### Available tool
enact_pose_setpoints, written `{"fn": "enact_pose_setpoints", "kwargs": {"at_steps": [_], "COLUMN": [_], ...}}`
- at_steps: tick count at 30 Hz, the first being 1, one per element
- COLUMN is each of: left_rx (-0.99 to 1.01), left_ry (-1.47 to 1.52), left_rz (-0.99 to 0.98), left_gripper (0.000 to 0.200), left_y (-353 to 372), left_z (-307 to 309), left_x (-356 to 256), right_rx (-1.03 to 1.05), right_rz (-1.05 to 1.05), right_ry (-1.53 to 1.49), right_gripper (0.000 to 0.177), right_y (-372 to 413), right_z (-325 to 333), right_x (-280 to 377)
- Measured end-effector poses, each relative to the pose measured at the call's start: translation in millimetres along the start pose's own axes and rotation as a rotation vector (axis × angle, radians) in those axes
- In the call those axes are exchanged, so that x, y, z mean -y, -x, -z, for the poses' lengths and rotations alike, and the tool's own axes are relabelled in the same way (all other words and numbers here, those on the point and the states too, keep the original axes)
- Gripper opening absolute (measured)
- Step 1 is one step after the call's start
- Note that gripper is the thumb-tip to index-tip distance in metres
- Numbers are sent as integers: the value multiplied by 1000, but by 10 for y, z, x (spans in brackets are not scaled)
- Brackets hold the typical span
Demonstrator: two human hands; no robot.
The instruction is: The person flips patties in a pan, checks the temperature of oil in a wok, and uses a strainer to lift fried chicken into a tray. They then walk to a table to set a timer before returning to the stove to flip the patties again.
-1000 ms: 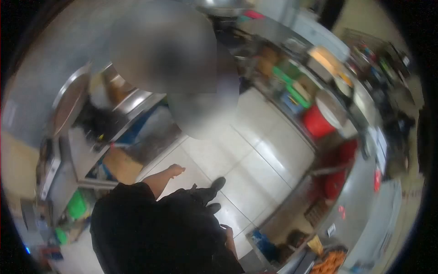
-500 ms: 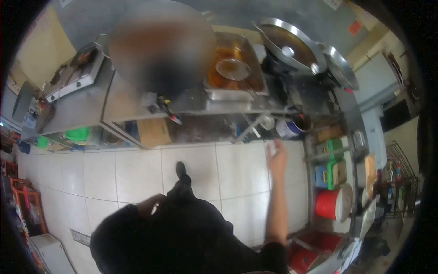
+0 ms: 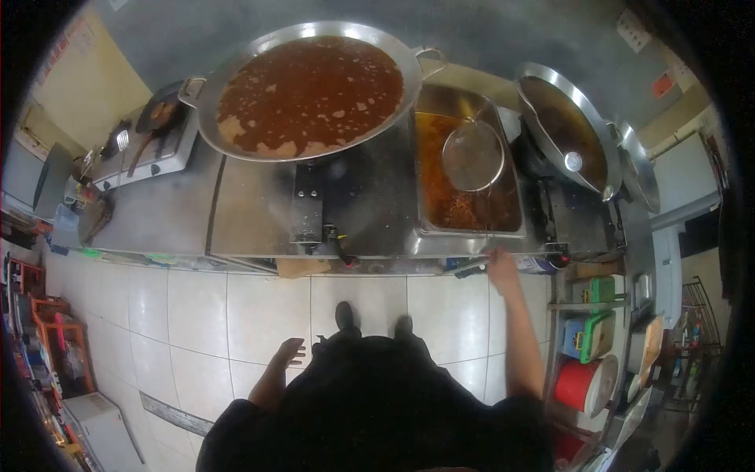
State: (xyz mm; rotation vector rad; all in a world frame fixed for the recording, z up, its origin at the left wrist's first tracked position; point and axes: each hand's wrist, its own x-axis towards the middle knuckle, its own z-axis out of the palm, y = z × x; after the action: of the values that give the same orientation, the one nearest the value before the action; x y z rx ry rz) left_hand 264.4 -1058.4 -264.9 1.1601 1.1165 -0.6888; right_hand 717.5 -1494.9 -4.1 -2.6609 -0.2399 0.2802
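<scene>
My left hand (image 3: 290, 353) hangs over the tiled floor with its fingers apart and nothing in it. My right hand (image 3: 503, 271) is at the counter's front edge, closed around the handle end of a round mesh strainer (image 3: 473, 156). That strainer lies over a rectangular metal tray (image 3: 425, 224) with orange-brown oil and crumbs in it. To the tray's left stands a large two-handled pan (image 3: 311, 90) full of reddish-brown liquid with pale floating bits. On its right, a second wide pan (image 3: 562, 118) holds dark liquid and a metal ladle (image 3: 573, 161).
A white stove (image 3: 149, 157) with a small frying pan (image 3: 160, 110) stands at the left. Another metal pan (image 3: 638, 169) leans at the far right. Below it, shelves hold green boxes and a red container (image 3: 578, 384). A black burner control (image 3: 307, 208) sits at the counter front.
The view has shifted and sharpened, and the large pan now shows clearly. My right hand has come up to the strainer's handle. My left hand has come into clear view, fingers spread.
</scene>
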Motion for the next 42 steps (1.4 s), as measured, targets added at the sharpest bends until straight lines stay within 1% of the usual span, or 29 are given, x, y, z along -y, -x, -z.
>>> {"fn": "enact_pose_setpoints", "kwargs": {"at_steps": [1, 2, 3, 4, 7, 8, 11, 12, 14, 16, 17, 18, 20, 21, 23, 24, 26, 28, 29, 30, 31, 32, 33, 34, 35, 37, 38, 40, 42], "left_rx": [6, 46, 85, 120, 37, 31, 75, 72, 31, 95, 32, 12, -7, -24, -66, -61, -33, 5, 37, 70, 100, 125, 151, 170, 182, 198, 203, 223, 236], "left_ry": [3, -107, -218, -136, -132, -129, -62, -57, -557, -74, 181, 217, -37, -12, 59, 75, -123, -164, -158, -154, -155, -188, -233, -276, -324, -421, -461, -540, -588], "left_rz": [9, 4, 0, 16, 101, 100, -159, -159, -946, -393, -149, -152, -315, -315, -176, -156, -282, -171, -156, -134, -112, -91, -64, -39, -17, 1, 4, 7, 2], "left_gripper": [44, 46, 47, 45, 43, 43, 36, 36, 28, 28, 27, 27, 29, 29, 30, 32, 35, 39, 39, 39, 39, 39, 39, 39, 39, 39, 39, 39, 39], "left_y": [-184, -483, -637, -535, -565, -585, -885, -1012, -1222, -834, -551, -497, -423, -434, -453, -461, -797, -916, -832, -782, -825, -838, -868, -896, -925, -1012, -1040, -1113, -1107], "left_z": [-32, -61, -139, -304, -822, -977, -1277, -1309, -1280, -1477, -1603, -1623, -1552, -1506, -1412, -1320, -1081, -903, -848, -802, -743, -680, -652, -639, -623, -637, -643, -714, -753], "left_x": [128, 272, 319, 286, 44, -13, -229, -281, -374, -806, -1085, -1070, -1011, -919, -738, -577, 10, 303, 209, 81, 65, -114, -299, -492, -674, -1012, -1124, -1330, -1506], "right_rx": [-99, -98, -157, -215, -202, -134, -79, -75, -78, -75, -78, -63, -113, -102, -103, -103, -89, -139, -181, -262, -466, -199, -187, -370, -301, -194, -234, -356, -362], "right_rz": [46, 46, -18, -85, -42, -93, -53, -48, -27, -20, -17, 22, 34, 63, -56, -47, -23, -13, -6, 22, 240, -44, -127, 48, -46, -302, -355, -192, -216], "right_ry": [122, 127, 169, 209, 100, 130, 195, 195, 194, 224, 254, 256, 202, 203, 179, 181, 143, 134, 167, -17, 117, 67, 60, -57, -89, -318, -327, -318, -337], "right_gripper": [25, 25, 25, 25, 32, 32, 25, 25, 24, 22, 20, 20, 21, 21, 28, 28, 28, 27, 27, 26, 28, 27, 27, 27, 28, 28, 28, 29, 30], "right_y": [94, 159, 238, 284, 359, 411, 340, 344, 387, 320, 305, 321, 366, 397, 470, 460, 438, 537, 515, 626, 594, 571, 681, 745, 834, 951, 969, 1053, 1143], "right_z": [-62, -111, -141, -136, 71, 161, 230, 284, 384, 203, 143, 168, 236, 192, 126, 114, 115, -31, -88, 66, -225, -256, -86, -147, -77, 59, -44, -265, -219], "right_x": [-4, 23, 58, 72, -7, 42, -235, -249, -216, -416, -504, -533, -479, -445, -363, -322, -286, -321, -371, -39, -375, -345, -32, 2, 139, 436, 414, 407, 505]}}
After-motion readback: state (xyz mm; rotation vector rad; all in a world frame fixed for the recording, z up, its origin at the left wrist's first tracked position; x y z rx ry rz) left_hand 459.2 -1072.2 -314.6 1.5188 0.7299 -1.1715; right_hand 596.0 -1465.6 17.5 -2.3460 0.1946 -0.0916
